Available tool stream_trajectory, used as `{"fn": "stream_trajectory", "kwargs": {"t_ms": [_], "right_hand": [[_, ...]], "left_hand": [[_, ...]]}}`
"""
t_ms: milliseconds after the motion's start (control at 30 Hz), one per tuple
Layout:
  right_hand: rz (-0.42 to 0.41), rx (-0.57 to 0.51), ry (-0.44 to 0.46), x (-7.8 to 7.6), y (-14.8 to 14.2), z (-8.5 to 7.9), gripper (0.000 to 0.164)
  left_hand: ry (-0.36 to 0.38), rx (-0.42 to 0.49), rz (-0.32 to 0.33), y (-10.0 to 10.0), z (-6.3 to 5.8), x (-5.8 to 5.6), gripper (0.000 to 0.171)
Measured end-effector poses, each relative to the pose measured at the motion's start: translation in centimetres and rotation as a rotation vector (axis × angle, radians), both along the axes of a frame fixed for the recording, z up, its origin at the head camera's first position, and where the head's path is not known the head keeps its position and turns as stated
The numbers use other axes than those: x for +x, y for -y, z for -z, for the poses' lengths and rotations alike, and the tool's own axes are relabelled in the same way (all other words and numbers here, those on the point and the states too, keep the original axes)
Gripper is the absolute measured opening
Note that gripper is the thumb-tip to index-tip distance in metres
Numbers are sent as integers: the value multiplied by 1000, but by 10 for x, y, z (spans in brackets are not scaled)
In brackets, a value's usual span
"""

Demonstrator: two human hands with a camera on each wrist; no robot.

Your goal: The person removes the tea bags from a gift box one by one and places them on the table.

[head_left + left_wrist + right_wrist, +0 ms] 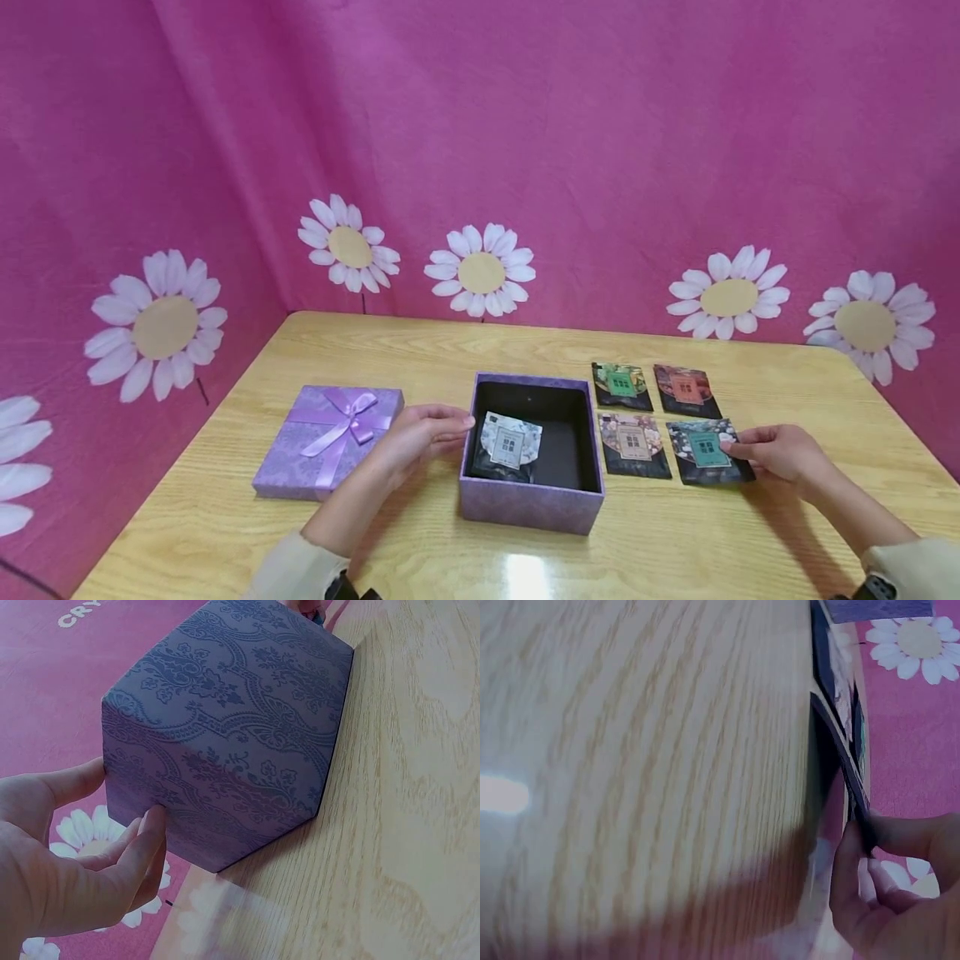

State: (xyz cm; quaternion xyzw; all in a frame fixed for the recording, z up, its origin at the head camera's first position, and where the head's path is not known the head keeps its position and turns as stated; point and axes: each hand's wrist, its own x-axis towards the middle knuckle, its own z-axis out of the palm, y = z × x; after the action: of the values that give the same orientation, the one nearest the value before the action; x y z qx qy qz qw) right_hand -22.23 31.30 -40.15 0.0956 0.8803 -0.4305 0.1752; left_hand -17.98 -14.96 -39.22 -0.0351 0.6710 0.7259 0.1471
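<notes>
My right hand (783,452) pinches the right edge of a dark tea sachet (708,450) with a teal label, thumb on top. Seen edge-on in the right wrist view, that sachet (847,765) is tilted, its held edge raised from the table. With my left hand (423,435) I touch the left side of an open purple gift box (528,507), one fingertip at the rim. More fingertips rest on the patterned outer wall (225,750) in the left wrist view. Inside the box, a white-labelled sachet (507,446) leans toward the left.
Right of the box lie a green-labelled sachet (622,386), a red-labelled one (686,390) and a pale pink one (633,444). The purple lid (300,458) with its ribbon bow (352,423) sits left, near my forearm. A pink daisy curtain (600,167) borders the wooden table (420,350).
</notes>
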Motion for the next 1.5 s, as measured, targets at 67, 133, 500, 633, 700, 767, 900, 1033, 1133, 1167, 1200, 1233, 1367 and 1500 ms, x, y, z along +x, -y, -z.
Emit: {"fn": "stream_trajectory", "kwargs": {"t_ms": [67, 133, 500, 633, 700, 767, 900, 1033, 1133, 1167, 1200, 1233, 1367, 1500], "right_hand": [[1, 68, -32, 2, 0, 3, 49], [-3, 142, -54, 3, 0, 4, 53], [-65, 398, -121, 6, 6, 1, 44], [-60, 424, -124, 5, 8, -2, 42], [-60, 435, -128, 5, 9, -3, 41], [-71, 446, -144, 6, 10, -3, 39], [-88, 464, -185, 7, 11, -2, 37], [-88, 471, -185, 8, 12, -2, 38], [-98, 473, -173, 10, 11, -2, 40], [-105, 478, -178, 10, 9, -2, 40], [-115, 481, -186, 11, 8, -3, 41], [-124, 483, -192, 11, 7, -3, 42], [-141, 460, -188, 10, 5, -8, 50], [-127, 343, -135, 7, 6, -13, 58]], "left_hand": [[1, 0, 5, -1, 1, 0, 38], [0, 2, 9, -2, 1, 0, 38], [13, -6, -2, -2, -1, 1, 37], [15, -5, -4, -2, -1, 0, 37], [14, -7, -7, -1, -2, 0, 37], [11, -10, -10, -1, -3, 0, 37], [10, -13, -15, -1, -4, 0, 36], [15, -16, -15, 0, -3, 0, 37], [25, -22, -21, -1, -2, 1, 36], [28, -23, -21, -1, -2, 2, 36], [28, -24, -21, -1, -1, 2, 36], [28, -22, -20, -1, -1, 2, 36], [15, -12, -13, -1, -2, 3, 37], [5, -1, -10, -1, -2, 2, 36]]}}
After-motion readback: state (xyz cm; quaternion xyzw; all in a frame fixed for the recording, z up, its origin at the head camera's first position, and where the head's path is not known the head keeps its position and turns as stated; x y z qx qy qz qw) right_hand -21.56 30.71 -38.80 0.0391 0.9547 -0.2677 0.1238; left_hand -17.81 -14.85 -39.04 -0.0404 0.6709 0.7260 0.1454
